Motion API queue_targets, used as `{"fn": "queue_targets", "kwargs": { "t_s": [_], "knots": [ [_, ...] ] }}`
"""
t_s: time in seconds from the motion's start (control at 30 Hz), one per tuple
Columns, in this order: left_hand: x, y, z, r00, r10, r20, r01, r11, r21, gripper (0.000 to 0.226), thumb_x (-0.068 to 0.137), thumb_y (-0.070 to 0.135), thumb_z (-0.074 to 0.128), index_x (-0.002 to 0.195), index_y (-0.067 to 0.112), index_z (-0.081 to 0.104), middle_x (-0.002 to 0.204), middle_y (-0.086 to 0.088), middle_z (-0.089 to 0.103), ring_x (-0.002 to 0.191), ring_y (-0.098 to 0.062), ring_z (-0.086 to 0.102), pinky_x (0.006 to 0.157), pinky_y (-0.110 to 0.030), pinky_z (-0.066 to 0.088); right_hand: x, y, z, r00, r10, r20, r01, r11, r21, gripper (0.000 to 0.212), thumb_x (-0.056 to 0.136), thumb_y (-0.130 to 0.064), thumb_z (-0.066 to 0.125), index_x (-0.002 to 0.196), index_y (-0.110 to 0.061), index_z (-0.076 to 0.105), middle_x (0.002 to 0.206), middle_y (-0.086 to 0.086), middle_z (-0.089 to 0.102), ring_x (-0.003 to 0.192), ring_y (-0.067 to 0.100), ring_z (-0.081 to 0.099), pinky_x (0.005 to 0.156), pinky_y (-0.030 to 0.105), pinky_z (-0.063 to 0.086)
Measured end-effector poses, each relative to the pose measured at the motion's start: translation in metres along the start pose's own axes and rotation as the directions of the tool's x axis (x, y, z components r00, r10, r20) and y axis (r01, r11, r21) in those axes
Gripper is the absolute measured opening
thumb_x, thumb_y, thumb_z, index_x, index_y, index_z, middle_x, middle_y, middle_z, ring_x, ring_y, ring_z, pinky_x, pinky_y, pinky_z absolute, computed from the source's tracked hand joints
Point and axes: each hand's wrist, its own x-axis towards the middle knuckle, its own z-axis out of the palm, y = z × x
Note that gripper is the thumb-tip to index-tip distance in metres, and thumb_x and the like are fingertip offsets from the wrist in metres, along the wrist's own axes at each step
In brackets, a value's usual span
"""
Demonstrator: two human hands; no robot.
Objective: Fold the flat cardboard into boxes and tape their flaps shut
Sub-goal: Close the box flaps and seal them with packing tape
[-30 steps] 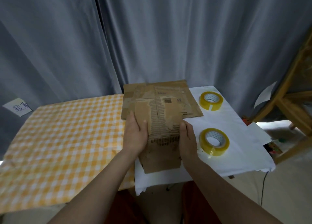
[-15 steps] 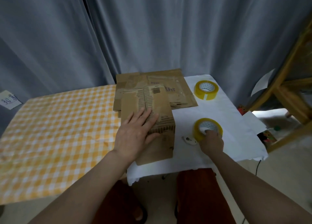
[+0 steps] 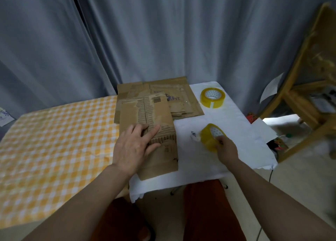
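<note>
the near tape roll [image 3: 211, 138] now tilts up, right hand [image 3: 226, 147] grip clamped on it; left hand [image 3: 135, 146] flat on cardboard [image 3: 160, 117]

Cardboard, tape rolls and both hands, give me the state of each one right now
Top cardboard piece: flat, unfolded, untaped, lying on the stack.
Cardboard stack: flat on the table.
Near tape roll: tilted up on edge, gripped.
Far tape roll: lying flat, untouched.
Left hand: fingers straight, pressing the top cardboard piece.
Right hand: gripping the near tape roll.
</note>
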Motion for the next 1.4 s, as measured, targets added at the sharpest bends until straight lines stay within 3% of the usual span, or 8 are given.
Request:
{"fn": "queue_targets", "kwargs": {
  "t_s": [0.27, 0.43, 0.53, 0.6, 0.7, 1.1, 1.3, 1.4],
  "knots": [
    [0.008, 0.021, -0.021, 0.984, -0.104, 0.146, 0.121, 0.987, -0.109, 0.059, 0.084, 0.041, 0.068, 0.137, 0.022, 0.051, 0.123, -0.011, 0.053, 0.108, -0.027, 0.05, 0.086, -0.037, 0.045, -0.019, -0.045, -0.035, 0.983, -0.163, -0.084, 0.176, 0.965, 0.193, 0.009, 0.09, -0.005, 0.057, 0.098, -0.006, 0.053, 0.108, 0.017, 0.057, 0.101, 0.031, 0.052, 0.081, 0.034, 0.041],
    [0.0, 0.099, -0.022, 0.975, -0.08, 0.205, 0.194, 0.755, -0.626, 0.038, 0.092, 0.027, 0.058, 0.129, 0.02, 0.056, 0.121, 0.002, 0.054, 0.103, -0.007, 0.05, 0.085, -0.017, 0.038, -0.023, -0.05, -0.037, 0.986, -0.142, -0.084, 0.157, 0.962, 0.225, 0.016, 0.091, -0.006, 0.058, 0.107, -0.004, 0.056, 0.113, 0.016, 0.058, 0.104, 0.029, 0.053, 0.086, 0.035, 0.044],
    [0.015, 0.14, -0.002, 0.63, -0.245, 0.737, 0.759, -0.004, -0.651, 0.04, 0.096, 0.025, 0.057, 0.132, 0.011, 0.051, 0.117, -0.003, 0.056, 0.102, -0.017, 0.056, 0.092, -0.028, 0.047, -0.028, -0.043, -0.038, 0.986, -0.148, -0.071, 0.161, 0.958, 0.238, 0.018, 0.09, -0.006, 0.058, 0.108, -0.004, 0.057, 0.112, 0.014, 0.059, 0.102, 0.027, 0.053, 0.086, 0.034, 0.044],
    [0.039, 0.147, 0.008, 0.382, -0.14, 0.913, 0.682, -0.624, -0.381, 0.035, 0.099, 0.028, 0.052, 0.119, 0.0, 0.054, 0.103, -0.009, 0.059, 0.089, -0.023, 0.059, 0.08, -0.035, 0.053, -0.031, -0.035, -0.043, 0.979, -0.192, -0.068, 0.203, 0.95, 0.236, 0.017, 0.089, -0.005, 0.059, 0.106, -0.003, 0.057, 0.106, 0.012, 0.059, 0.098, 0.026, 0.053, 0.082, 0.032, 0.043],
    [0.056, 0.147, 0.03, 0.34, -0.03, 0.94, 0.428, -0.885, -0.183, 0.051, 0.098, 0.049, 0.042, 0.107, 0.002, 0.058, 0.095, -0.011, 0.061, 0.084, -0.023, 0.058, 0.082, -0.036, 0.05, -0.035, -0.019, -0.051, 0.972, -0.229, -0.047, 0.234, 0.95, 0.205, 0.02, 0.089, -0.005, 0.059, 0.109, -0.004, 0.058, 0.109, 0.011, 0.058, 0.102, 0.026, 0.053, 0.082, 0.031, 0.042],
    [0.065, 0.152, 0.111, 0.112, -0.323, 0.94, 0.668, -0.675, -0.312, 0.021, 0.096, 0.025, 0.055, 0.082, 0.009, 0.052, 0.071, 0.001, 0.051, 0.054, -0.007, 0.052, 0.045, -0.016, 0.044, -0.027, 0.021, -0.06, 0.957, -0.286, -0.043, 0.288, 0.956, 0.057, 0.026, 0.09, -0.004, 0.059, 0.116, -0.005, 0.058, 0.116, 0.012, 0.057, 0.11, 0.024, 0.048, 0.088, 0.022, 0.033],
    [0.07, 0.159, 0.119, 0.228, -0.358, 0.905, 0.933, -0.186, -0.309, 0.04, 0.089, 0.002, 0.057, 0.128, -0.009, 0.051, 0.12, -0.02, 0.061, 0.11, -0.032, 0.061, 0.078, -0.029, 0.051, -0.02, 0.023, -0.059, 0.968, -0.252, -0.011, 0.252, 0.965, 0.07, 0.027, 0.091, -0.005, 0.058, 0.118, -0.007, 0.058, 0.117, 0.01, 0.058, 0.111, 0.023, 0.048, 0.085, 0.02, 0.032],
    [0.053, 0.166, 0.094, 0.581, -0.424, 0.695, 0.803, 0.161, -0.573, 0.06, 0.091, 0.01, 0.053, 0.146, 0.008, 0.029, 0.146, -0.011, 0.037, 0.132, -0.024, 0.039, 0.095, -0.021, 0.037, -0.02, 0.017, -0.057, 0.975, -0.221, 0.009, 0.219, 0.972, 0.079, 0.029, 0.092, -0.008, 0.057, 0.12, -0.009, 0.057, 0.118, 0.01, 0.056, 0.112, 0.024, 0.048, 0.087, 0.022, 0.032]
  ]
}}
